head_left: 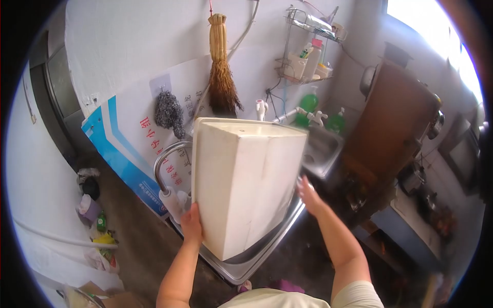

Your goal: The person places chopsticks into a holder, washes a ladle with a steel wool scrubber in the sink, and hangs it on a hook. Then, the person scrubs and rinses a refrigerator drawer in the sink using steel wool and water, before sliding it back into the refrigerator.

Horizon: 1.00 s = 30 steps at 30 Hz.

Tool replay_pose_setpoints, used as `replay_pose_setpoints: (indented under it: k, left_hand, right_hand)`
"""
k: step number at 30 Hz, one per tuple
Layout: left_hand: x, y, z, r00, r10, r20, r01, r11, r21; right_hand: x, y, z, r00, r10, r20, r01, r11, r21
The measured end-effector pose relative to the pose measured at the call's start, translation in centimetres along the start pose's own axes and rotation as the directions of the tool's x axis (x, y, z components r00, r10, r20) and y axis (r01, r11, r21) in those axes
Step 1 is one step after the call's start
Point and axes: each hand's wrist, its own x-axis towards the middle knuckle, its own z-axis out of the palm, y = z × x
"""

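A large cream-coloured, box-shaped container (257,179) is tilted over a steel sink (233,272), its outer sides facing me. My left hand (192,224) grips its lower left edge, the fingers partly hidden behind it. On the other side, my right hand (309,196) is at the container's right edge with its fingers spread; whether it touches the container is unclear. A curved metal faucet (165,167) with a white lower part rises left of the container. The container's inside is hidden.
On the wall hang a straw broom (221,66), a dark scrubber (168,113) and a wire rack (308,51) with bottles. Green bottles (309,102) stand behind the second basin (321,151). A brown board (393,113) leans at right. Bags and bottles lie on the left floor.
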Motion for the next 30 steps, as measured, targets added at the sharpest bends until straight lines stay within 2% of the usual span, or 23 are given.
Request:
replay_pose_setpoints:
  k: [2, 5, 8, 9, 12, 13, 14, 17, 19, 21, 23, 25, 27, 28, 29, 30]
  left_hand:
    - [-0.4, 0.8, 0.4, 1.0, -0.002, -0.009, 0.001, 0.998, -0.061]
    - [-1.2, 1.9, 0.5, 1.0, 0.002, -0.015, -0.003, 0.995, -0.102]
    - [-2.6, 2.4, 1.4, 0.999, -0.002, -0.038, -0.003, 0.991, -0.132]
    - [-3.0, 2.4, 1.9, 0.999, -0.005, -0.047, -0.002, 0.989, -0.146]
    - [-4.1, 1.9, 2.8, 0.997, 0.045, -0.059, -0.044, 0.999, 0.019]
    - [-4.4, 1.3, 2.9, 0.986, 0.163, -0.02, -0.158, 0.975, 0.159]
    - [-4.3, 0.5, 3.1, 0.962, 0.271, 0.036, -0.27, 0.918, 0.292]
    - [-4.5, -1.5, 3.1, 0.897, 0.409, 0.166, -0.427, 0.707, 0.564]
    - [-5.5, -1.2, 3.8, 0.89, 0.418, 0.184, -0.439, 0.672, 0.596]
    - [-6.5, -0.5, 4.9, 0.898, 0.416, 0.141, -0.426, 0.745, 0.514]
    - [-6.9, -0.3, 5.8, 0.897, 0.436, 0.078, -0.427, 0.804, 0.414]
    - [-6.7, 0.2, 5.9, 0.882, 0.467, 0.069, -0.436, 0.748, 0.5]
    - [-6.0, 1.9, 5.2, 0.86, 0.49, 0.141, -0.423, 0.53, 0.735]
    - [-6.0, 2.5, 5.5, 0.894, 0.438, 0.091, -0.422, 0.76, 0.495]
    - [-6.0, 3.1, 5.9, 0.926, 0.372, 0.06, -0.376, 0.905, 0.199]
    - [-6.1, 3.5, 6.0, 0.954, 0.297, 0.053, -0.289, 0.95, -0.117]
  right_hand:
    - [-0.8, 1.1, 2.0, 0.955, -0.278, 0.099, 0.281, 0.96, -0.012]
    - [-4.2, -2.0, 3.5, 0.915, -0.388, 0.111, 0.4, 0.91, -0.113]
    - [-4.4, -2.3, 2.6, 0.881, -0.472, -0.029, 0.448, 0.854, -0.265]
    - [-5.0, -3.0, 2.4, 0.816, -0.576, -0.049, 0.498, 0.744, -0.446]
    - [-5.1, -4.1, 1.1, 0.774, -0.633, -0.036, 0.575, 0.725, -0.379]
    - [-5.8, -4.9, 0.9, 0.779, -0.625, -0.047, 0.577, 0.745, -0.335]
    - [-5.5, -5.3, 0.3, 0.775, -0.632, -0.031, 0.578, 0.727, -0.37]
    - [-5.4, -6.1, -0.8, 0.781, -0.624, -0.005, 0.572, 0.719, -0.395]
    - [-6.4, -7.0, -1.0, 0.823, -0.568, 0.006, 0.535, 0.771, -0.345]
    - [-8.0, -7.5, -1.0, 0.842, -0.539, -0.004, 0.515, 0.808, -0.287]
    - [-7.0, -6.6, -1.7, 0.812, -0.583, -0.014, 0.556, 0.782, -0.282]
    - [-6.1, -6.4, -2.1, 0.779, -0.626, -0.03, 0.604, 0.762, -0.233]
    - [-6.3, -7.7, -2.2, 0.7, -0.712, -0.052, 0.679, 0.686, -0.262]
    - [-6.9, -8.7, -2.1, 0.655, -0.754, -0.059, 0.714, 0.642, -0.279]
    - [-8.0, -9.8, -1.9, 0.6, -0.798, -0.056, 0.757, 0.589, -0.282]
    - [-7.8, -9.8, -2.1, 0.614, -0.787, -0.061, 0.746, 0.605, -0.279]
